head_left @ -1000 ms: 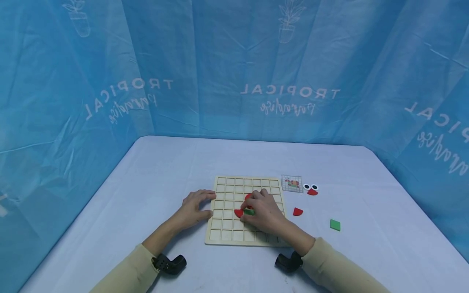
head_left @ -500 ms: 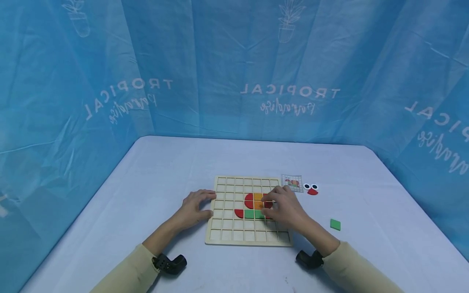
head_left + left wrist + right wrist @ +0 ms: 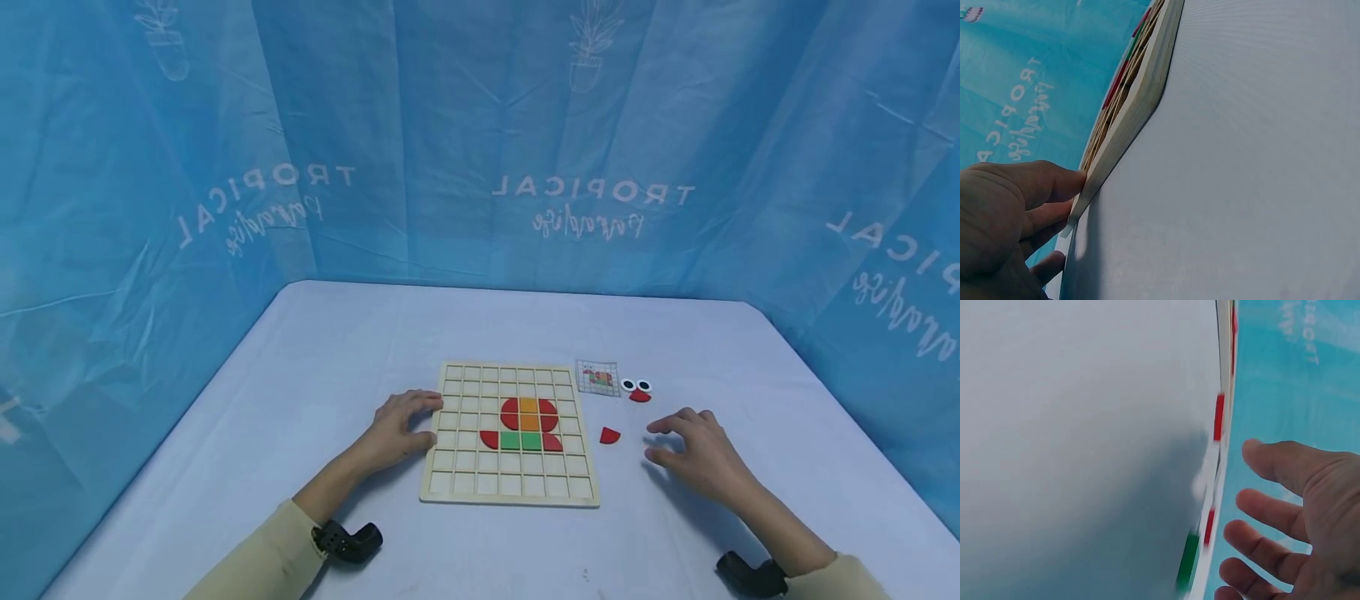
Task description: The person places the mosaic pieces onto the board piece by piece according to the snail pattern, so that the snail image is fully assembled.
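Note:
My left hand (image 3: 401, 429) rests against the left edge of a wooden grid board (image 3: 465, 461), its thumb (image 3: 1063, 181) and fingertips touching the side. Set into the board are two orange squares (image 3: 528, 414) with red rounded pieces on both sides. Below them lie two green squares (image 3: 521, 441), with a red quarter-round piece (image 3: 489, 439) at one end and another (image 3: 552, 442) at the other. Over the table right of the board, my right hand (image 3: 697, 457) hovers, fingers spread, holding nothing. A loose green tile (image 3: 1188, 562) shows in the right wrist view; the hand hides it from the head camera.
A loose red quarter-round piece (image 3: 610, 435) lies between board and right hand. Beyond it are two googly-eye pieces (image 3: 636, 384) with a red piece (image 3: 640, 397) below them. A printed pattern card (image 3: 597, 377) touches the board's upper right. A blue curtain (image 3: 480, 167) surrounds the table.
The right hand has left the board and moved right, over the spot where the green tile lay. The pieces it covered on the board are now visible. The left hand stays put.

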`<control>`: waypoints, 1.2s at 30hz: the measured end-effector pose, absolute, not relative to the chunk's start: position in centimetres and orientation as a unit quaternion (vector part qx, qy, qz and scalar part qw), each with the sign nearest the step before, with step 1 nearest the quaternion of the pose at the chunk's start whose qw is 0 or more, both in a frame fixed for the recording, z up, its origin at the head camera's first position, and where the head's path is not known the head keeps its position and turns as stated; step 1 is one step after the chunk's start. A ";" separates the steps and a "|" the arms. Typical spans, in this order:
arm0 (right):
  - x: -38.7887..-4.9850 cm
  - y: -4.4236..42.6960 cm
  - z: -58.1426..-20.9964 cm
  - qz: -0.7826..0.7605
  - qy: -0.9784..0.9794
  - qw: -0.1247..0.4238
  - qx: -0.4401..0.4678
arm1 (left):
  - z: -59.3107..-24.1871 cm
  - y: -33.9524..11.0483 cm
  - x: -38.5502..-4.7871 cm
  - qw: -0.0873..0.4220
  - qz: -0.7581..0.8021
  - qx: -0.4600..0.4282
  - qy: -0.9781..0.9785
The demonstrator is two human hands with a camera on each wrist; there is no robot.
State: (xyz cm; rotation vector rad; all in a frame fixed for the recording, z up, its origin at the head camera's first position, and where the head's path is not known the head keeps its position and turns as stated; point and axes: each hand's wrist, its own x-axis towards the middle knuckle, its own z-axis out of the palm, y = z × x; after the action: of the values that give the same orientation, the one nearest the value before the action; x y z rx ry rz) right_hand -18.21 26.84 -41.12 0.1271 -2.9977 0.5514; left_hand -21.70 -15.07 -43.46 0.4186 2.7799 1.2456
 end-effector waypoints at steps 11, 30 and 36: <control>-16.4 31.1 -41.9 0.165 -0.985 0.043 0.033 | -43.6 -15.1 -21.8 0.033 0.404 0.134 0.904; -16.5 31.7 -42.3 0.170 -0.984 0.046 0.034 | -43.6 -15.0 -21.8 0.032 0.406 0.135 0.903; -17.0 30.1 -41.7 0.189 -0.980 0.035 0.043 | -43.5 -15.0 -21.8 0.034 0.407 0.134 0.903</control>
State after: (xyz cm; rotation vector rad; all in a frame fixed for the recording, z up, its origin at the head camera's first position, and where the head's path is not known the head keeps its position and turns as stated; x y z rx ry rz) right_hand -17.03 30.11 -41.69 0.1330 -3.0129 0.5794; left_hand -21.79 -15.03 -43.53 0.4121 2.7766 1.2523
